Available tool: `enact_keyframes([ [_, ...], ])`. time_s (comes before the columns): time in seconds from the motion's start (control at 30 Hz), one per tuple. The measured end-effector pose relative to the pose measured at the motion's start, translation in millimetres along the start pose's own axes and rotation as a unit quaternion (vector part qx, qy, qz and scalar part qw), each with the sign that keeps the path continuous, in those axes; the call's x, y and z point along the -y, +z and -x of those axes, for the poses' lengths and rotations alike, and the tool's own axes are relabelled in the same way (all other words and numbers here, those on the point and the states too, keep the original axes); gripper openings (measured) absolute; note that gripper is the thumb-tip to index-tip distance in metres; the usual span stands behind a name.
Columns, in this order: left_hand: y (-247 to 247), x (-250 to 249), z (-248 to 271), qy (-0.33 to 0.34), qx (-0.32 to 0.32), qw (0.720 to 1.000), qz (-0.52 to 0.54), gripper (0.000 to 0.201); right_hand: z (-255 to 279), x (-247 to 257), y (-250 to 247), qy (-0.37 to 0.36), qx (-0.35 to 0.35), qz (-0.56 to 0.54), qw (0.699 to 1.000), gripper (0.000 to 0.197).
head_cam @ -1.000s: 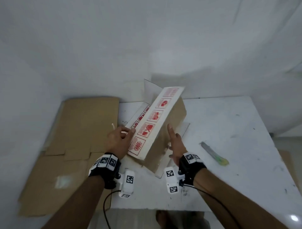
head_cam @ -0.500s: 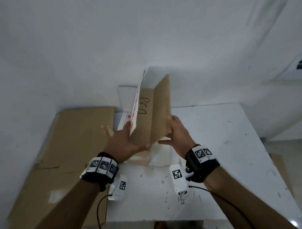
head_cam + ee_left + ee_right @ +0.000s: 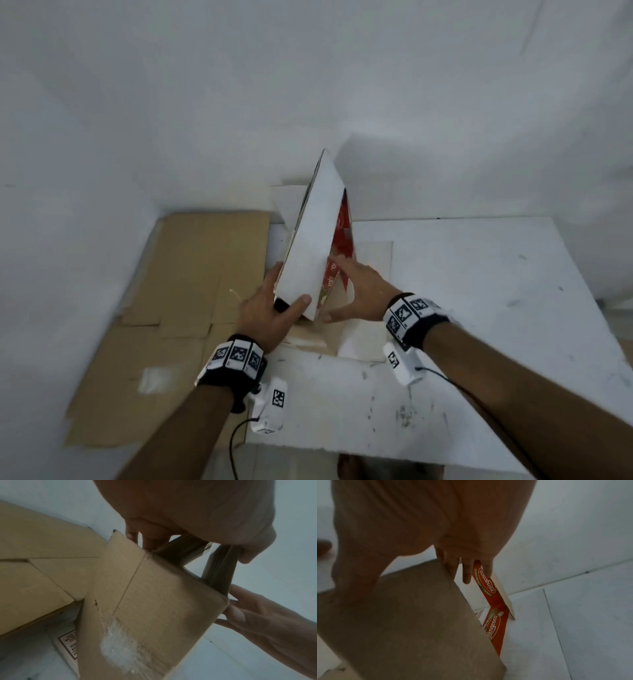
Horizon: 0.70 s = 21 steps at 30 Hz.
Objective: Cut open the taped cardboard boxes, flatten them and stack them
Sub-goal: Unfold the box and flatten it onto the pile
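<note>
1. Head view: the box (image 3: 308,246) is held tilted on edge above the table (image 3: 479,291), beside the flattened stack (image 3: 191,274); the left hand (image 3: 270,308) is clamped round its near corner
2. Left wrist view: thumb and fingers (image 3: 150,540) are seen pinching doubled panels; leftover tape (image 3: 118,654) could resist folding
3. Right wrist view: the right hand (image 3: 436,527) is pressed on the printed side with straight fingers (image 3: 467,573); a slip is likely if pressure is uneven

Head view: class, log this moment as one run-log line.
stage: flattening | left hand: grips box | right hand: presses printed side | flattened cardboard: left of table
</note>
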<state>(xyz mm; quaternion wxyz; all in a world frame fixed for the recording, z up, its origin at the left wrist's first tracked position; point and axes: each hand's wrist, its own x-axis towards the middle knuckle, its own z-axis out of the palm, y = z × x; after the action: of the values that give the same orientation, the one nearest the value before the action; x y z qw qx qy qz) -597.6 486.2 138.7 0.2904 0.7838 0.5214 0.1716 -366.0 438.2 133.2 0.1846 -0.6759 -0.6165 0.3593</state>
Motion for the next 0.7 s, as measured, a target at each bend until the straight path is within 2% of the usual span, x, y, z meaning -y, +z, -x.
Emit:
enact_keyframes([
  [0.03,0.4,1.3,0.3,-0.002,0.001,1.000,-0.013,0.092,-2.8,0.6,-0.8,0.002,0.021,0.000,1.000,0.114],
  [0.13,5.5,4.7,-3.5,-0.019,0.004,0.999,-0.040,0.092,2.3,2.8,-11.9,0.024,0.047,0.046,0.998,0.062],
  [0.23,14.9,-0.6,-13.9,-0.028,0.007,0.999,-0.014,0.094,36.4,-3.3,-17.1,0.005,0.074,0.121,0.990,0.036],
  [0.3,22.5,-16.6,-19.0,-0.020,0.014,1.000,0.020,0.092,70.1,-6.4,-9.6,-0.018,0.071,0.131,0.989,0.027],
  [0.37,36.0,-35.1,-18.5,-0.015,0.036,0.999,0.027,0.098,99.0,-14.1,-1.2,0.002,0.056,0.087,0.995,0.037],
  [0.43,57.5,-42.3,-12.6,-0.039,0.085,0.995,0.026,0.110,113.2,-29.9,7.8,0.049,0.044,0.037,0.997,0.041],
  [0.53,100.5,-23.7,-7.3,-0.090,0.169,0.978,0.077,0.127,111.7,-58.3,21.4,0.112,0.012,0.037,0.993,0.014],
  [0.57,114.3,-13.1,-6.5,-0.107,0.199,0.970,0.095,0.129,106.1,-66.2,26.9,0.141,0.008,0.054,0.989,0.028],
  [0.63,140.4,9.9,-1.7,-0.115,0.244,0.958,0.102,0.125,91.5,-74.5,40.0,0.205,0.018,0.059,0.977,0.079],
  [0.67,151.5,20.8,1.9,-0.105,0.251,0.957,0.099,0.116,83.0,-74.9,46.4,0.237,0.012,0.041,0.971,0.098],
  [0.7,160.1,27.4,5.3,-0.095,0.250,0.959,0.095,0.103,73.7,-76.1,52.8,0.263,0.000,0.020,0.965,0.105],
])
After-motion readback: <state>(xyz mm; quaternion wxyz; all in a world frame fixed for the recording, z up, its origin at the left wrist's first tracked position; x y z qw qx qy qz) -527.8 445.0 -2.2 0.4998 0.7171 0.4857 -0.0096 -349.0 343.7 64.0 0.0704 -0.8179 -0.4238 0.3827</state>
